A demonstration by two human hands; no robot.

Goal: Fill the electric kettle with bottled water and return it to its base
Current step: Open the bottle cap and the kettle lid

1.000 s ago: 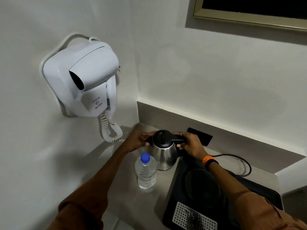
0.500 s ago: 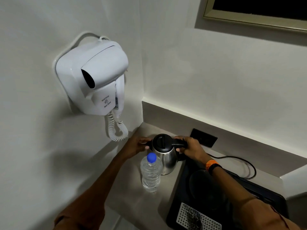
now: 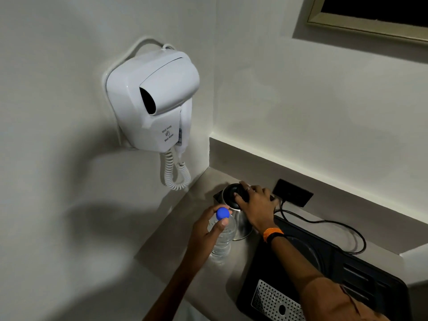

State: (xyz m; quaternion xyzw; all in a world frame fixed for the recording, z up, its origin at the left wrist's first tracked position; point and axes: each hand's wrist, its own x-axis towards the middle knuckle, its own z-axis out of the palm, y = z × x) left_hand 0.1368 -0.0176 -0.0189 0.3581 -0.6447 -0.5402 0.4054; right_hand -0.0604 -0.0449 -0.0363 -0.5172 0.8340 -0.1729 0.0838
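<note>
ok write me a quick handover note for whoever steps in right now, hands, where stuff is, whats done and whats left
Left hand: wrapped around the neck of the water bottle, just under its blue cap, which is on.
Right hand: resting on top of the kettle, fingers over the black lid.
Kettle stands on the counter, off the round base on the black tray. Bottle stands upright in front of it.
Done: kettle taken off the base.
Left: open the lid, uncap the bottle, pour, close, set the kettle on the base.

I read "Wall hung" and "Hair dryer" in small dark print on the white hair dryer point(image 3: 159, 105), a small emblem between. Its side sticker is too blurred to read.
</note>
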